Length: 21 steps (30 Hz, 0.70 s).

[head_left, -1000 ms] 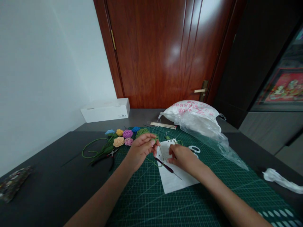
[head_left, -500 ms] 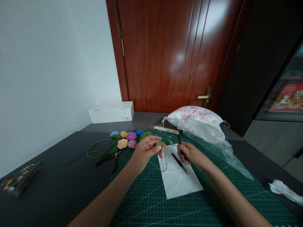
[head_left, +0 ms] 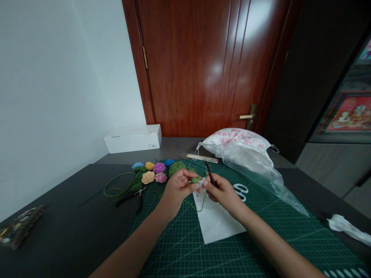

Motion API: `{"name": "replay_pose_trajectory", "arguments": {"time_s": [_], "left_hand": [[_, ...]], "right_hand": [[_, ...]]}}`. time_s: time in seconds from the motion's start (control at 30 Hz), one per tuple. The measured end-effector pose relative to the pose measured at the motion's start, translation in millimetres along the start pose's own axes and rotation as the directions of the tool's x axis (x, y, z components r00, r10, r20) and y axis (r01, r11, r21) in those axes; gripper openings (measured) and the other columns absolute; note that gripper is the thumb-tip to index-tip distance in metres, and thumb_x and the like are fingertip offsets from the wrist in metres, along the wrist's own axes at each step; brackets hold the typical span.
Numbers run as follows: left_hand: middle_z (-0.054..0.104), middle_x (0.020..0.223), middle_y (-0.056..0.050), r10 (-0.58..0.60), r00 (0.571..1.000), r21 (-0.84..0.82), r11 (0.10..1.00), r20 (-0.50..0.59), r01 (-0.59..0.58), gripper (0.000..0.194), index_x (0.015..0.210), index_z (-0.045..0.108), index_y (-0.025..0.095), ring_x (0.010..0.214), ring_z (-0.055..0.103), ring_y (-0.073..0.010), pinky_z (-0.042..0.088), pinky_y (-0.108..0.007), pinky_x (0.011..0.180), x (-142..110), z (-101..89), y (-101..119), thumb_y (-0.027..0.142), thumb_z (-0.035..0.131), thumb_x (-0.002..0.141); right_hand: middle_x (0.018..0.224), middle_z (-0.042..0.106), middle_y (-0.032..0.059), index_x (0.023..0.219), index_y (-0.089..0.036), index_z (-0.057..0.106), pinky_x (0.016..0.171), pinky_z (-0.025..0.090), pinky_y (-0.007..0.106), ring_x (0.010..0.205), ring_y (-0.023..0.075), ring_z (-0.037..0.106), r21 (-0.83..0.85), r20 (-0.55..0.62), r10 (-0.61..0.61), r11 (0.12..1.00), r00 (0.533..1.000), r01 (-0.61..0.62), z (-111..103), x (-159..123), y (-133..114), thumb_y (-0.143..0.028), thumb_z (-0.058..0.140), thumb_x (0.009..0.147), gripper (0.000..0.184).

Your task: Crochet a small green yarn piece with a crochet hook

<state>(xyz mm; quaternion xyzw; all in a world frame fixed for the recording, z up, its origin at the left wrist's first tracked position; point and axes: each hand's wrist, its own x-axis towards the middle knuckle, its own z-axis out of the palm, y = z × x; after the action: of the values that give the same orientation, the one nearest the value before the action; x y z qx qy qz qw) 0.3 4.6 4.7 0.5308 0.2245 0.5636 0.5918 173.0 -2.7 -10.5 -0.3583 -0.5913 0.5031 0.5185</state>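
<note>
Right hand [head_left: 223, 194] closed in toward left hand [head_left: 177, 189], fingers nearly touching. Left fingertips [head_left: 189, 185] pinch small green crochet piece [head_left: 195, 180] above white paper [head_left: 216, 224]; right fingers [head_left: 210, 186] pinch dark crochet hook [head_left: 209, 172], tilted upward. Green cutting mat [head_left: 174, 251] beneath.

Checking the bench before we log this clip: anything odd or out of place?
A large crumpled plastic bag sprawls over the top corner of the green cutting mat, and a loose twist of white plastic lies near the table's right edge. Both look like stray clutter; nothing appears spilled or damaged.
</note>
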Motion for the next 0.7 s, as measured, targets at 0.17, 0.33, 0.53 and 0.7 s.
{"name": "replay_pose_trajectory", "arguments": {"time_s": [0.17,0.33,0.53,0.7], "left_hand": [[0.076,0.091,-0.008,-0.061,0.998,-0.085,0.995,-0.014,0.059,0.016,0.084,0.072,0.013,0.078,0.072,-0.0193,0.058,-0.036,0.076,1,-2.1,3,0.021,0.083,0.079],[0.076,0.092,-0.007,-0.108,0.994,-0.132,0.986,-0.018,0.105,0.022,0.088,0.071,0.013,0.086,0.07,-0.0195,0.058,-0.038,0.085,1,-2.9,3,0.012,0.086,0.072],[0.074,0.091,-0.005,-0.118,0.993,-0.135,0.984,-0.015,0.115,0.032,0.092,0.071,0.014,0.082,0.07,-0.0184,0.059,-0.037,0.082,0,-0.2,4,0.01,0.09,0.067],[0.074,0.087,-0.004,-0.124,0.992,-0.121,0.985,-0.02,0.12,0.029,0.094,0.075,0.014,0.081,0.07,-0.0169,0.058,-0.034,0.082,-1,1.1,3,0.012,0.09,0.068]], "right_hand": [[0.046,0.033,-0.0126,0.076,-0.02,0.058,0.04,0.018,0.022,0.037,0.0056,0.024,0.112,-0.025,0.029,0.993,0.999,-0.026,0,0,-6,-0.071,0.066,0.079,0.052],[0.045,0.032,-0.0126,0.068,-0.02,0.056,0.039,0.017,0.02,0.036,0.0045,0.024,0.153,-0.055,0.064,0.987,0.996,-0.055,2,-1,-10,-0.062,0.068,0.078,0.045],[0.045,0.033,-0.0115,0.069,-0.019,0.059,0.039,0.017,0.021,0.037,0.006,0.025,0.123,-0.161,0.099,0.989,0.982,-0.079,-4,1,0,-0.058,0.07,0.08,0.041],[0.062,0.051,-0.0021,0.078,-0.018,0.068,0.052,0.039,0.025,0.058,0.0126,0.048,0.13,-0.305,-0.011,0.99,0.952,0.053,-4,-2,0,-0.063,0.066,0.086,0.046]]}}
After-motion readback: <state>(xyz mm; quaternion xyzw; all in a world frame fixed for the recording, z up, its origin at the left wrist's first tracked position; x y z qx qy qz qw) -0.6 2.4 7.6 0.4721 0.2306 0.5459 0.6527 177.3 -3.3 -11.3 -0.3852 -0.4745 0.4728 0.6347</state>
